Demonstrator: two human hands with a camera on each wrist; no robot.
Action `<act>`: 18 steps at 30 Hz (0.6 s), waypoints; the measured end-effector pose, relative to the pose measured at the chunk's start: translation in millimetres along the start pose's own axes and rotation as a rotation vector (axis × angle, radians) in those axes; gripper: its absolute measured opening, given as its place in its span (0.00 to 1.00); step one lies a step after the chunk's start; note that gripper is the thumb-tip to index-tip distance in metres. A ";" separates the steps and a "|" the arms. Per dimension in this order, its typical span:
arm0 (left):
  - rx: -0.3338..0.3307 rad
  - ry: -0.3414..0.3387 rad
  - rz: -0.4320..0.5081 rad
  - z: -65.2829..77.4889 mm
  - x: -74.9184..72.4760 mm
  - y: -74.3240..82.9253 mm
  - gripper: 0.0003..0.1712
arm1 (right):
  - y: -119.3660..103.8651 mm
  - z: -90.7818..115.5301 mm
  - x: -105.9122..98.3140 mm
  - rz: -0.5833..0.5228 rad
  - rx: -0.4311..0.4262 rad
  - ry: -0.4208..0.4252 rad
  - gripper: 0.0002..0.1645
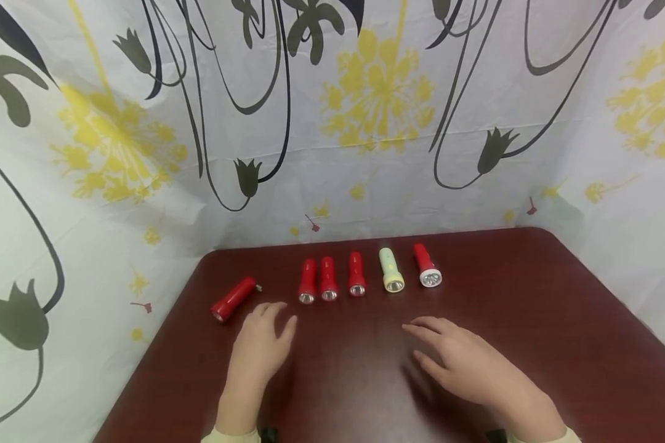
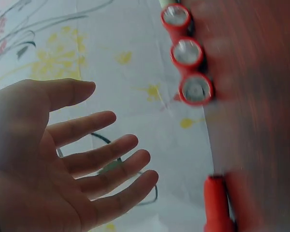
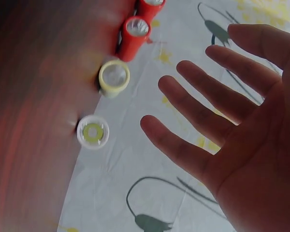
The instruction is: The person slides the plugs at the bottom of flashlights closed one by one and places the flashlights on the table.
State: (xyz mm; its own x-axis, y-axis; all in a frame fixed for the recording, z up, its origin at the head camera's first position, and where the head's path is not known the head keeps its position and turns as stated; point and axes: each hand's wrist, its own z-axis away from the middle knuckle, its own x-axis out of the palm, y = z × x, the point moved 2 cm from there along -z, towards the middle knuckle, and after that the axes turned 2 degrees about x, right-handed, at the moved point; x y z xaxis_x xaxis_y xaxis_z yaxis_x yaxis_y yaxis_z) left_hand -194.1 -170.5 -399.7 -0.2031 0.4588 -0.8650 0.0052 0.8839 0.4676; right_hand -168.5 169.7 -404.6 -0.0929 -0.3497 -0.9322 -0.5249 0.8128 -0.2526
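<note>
My left hand (image 1: 259, 344) hovers over the left part of the table, fingers spread and holding nothing. Just beyond it lies a red flashlight (image 1: 234, 299), tilted apart from the others, with a small metal piece at its tail. My right hand (image 1: 465, 360) is held above the table's right part, also with nothing in it. Farther back is a row of flashlights, lenses facing me: a red one (image 1: 307, 281), a second red one (image 1: 328, 279), a third red one (image 1: 357, 274), a pale green one with a yellowish head (image 1: 390, 269) and a red one with a white head (image 1: 427, 265).
The dark reddish-brown table (image 1: 360, 369) has rounded back corners and a glossy top. A white cloth (image 1: 321, 178) printed with yellow and grey flowers hangs right behind its back edge and along both sides.
</note>
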 end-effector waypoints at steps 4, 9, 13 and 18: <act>-0.098 0.059 -0.058 -20.9 -9.6 -26.2 0.29 | -6.1 1.3 3.4 0.018 -0.037 0.012 0.27; -0.169 0.088 -0.123 -59.9 -25.2 -62.5 0.29 | -10.0 1.4 2.6 0.021 -0.059 -0.014 0.27; -0.194 0.000 -0.165 -86.6 -26.7 -86.8 0.32 | -11.8 1.4 3.2 0.013 -0.066 -0.035 0.27; -0.212 -0.135 -0.201 -104.7 -18.7 -104.2 0.31 | -12.4 1.3 2.2 0.015 -0.077 -0.042 0.26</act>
State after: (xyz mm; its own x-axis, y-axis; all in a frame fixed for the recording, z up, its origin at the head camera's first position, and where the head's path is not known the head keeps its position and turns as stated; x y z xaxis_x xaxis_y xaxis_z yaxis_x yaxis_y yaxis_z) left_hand -293.3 -280.6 -413.2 -0.0479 0.2971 -0.9536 -0.2292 0.9260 0.3000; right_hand -161.1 159.4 -403.9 -0.0663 -0.3164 -0.9463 -0.5874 0.7790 -0.2193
